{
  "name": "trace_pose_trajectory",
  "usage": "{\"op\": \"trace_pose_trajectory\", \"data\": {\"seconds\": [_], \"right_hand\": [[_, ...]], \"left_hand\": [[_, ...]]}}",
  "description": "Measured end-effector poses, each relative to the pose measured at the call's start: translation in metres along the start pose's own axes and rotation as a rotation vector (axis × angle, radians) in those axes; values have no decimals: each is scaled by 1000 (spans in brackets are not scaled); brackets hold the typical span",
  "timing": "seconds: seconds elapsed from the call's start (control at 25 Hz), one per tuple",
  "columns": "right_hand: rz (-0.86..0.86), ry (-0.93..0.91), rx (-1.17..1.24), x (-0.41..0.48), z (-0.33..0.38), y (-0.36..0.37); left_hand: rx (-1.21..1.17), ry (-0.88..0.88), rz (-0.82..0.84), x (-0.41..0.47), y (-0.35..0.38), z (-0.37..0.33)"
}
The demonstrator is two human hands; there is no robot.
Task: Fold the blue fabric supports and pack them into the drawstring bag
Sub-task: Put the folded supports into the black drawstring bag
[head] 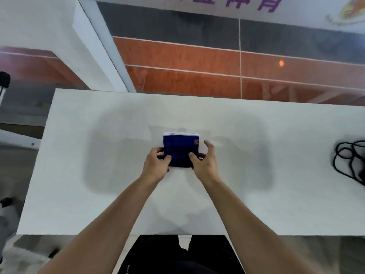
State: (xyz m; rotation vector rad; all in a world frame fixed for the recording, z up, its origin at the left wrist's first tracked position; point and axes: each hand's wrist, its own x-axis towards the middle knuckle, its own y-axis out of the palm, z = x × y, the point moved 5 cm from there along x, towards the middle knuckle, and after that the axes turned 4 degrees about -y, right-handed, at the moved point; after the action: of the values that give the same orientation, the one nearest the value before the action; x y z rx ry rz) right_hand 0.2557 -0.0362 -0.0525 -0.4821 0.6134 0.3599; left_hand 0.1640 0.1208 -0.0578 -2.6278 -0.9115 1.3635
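White banner (296,14) reads "体育" in purple.

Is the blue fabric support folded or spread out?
Folded: the blue fabric support is a compact square, layered white edges showing along its far side; left hand and right hand hold its near corners.

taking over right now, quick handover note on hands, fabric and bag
Left hand grips the left edge of the folded blue fabric, thumb on top.
Right hand holds its right edge, thumb on top.
The fabric sits at the middle of the white table.
Bag: only a black cord shows, at the table's right edge, apart from the fabric.
Done: folding looks about finished.
Left: pack it into the bag.
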Motion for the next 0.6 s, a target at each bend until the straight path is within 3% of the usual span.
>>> {"op": "trace_pose_trajectory", "data": {"seconds": [0.16,0.48,0.6], "right_hand": [[-42,147,104,-12,-19,-40],[-252,-23,136,-75,-55,-184],[-325,-48,252,-101,-84,-254]], "left_hand": [[39,-6,143,-20,27,-4],[87,146,322,-115,147,-26],[83,200,378,-166,210,-30]]}}
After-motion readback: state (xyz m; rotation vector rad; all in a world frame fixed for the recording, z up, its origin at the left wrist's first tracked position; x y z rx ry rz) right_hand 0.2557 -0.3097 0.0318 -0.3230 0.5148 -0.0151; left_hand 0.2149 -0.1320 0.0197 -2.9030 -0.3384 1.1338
